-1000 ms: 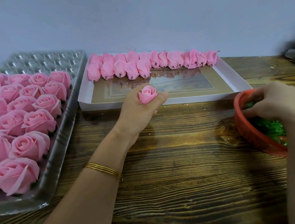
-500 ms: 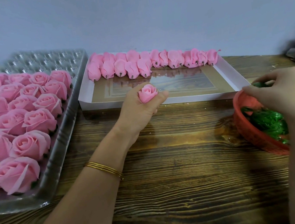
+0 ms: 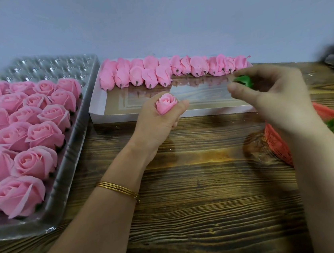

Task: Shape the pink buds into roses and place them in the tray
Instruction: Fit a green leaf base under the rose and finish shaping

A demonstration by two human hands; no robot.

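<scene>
A single wide-angle camera worn on the head looks forward and down from close above the wooden table (image 3: 192,206), with the left hand (image 3: 157,125) holding a pink bud (image 3: 165,105) and the right hand (image 3: 275,97) pinching a green piece (image 3: 244,81) mid-frame, the tray (image 3: 68,164) cut off at left and the wall (image 3: 149,14) across the top.

Pink buds (image 3: 157,74), green piece (image 3: 243,81), red basket (image 3: 278,147)
</scene>
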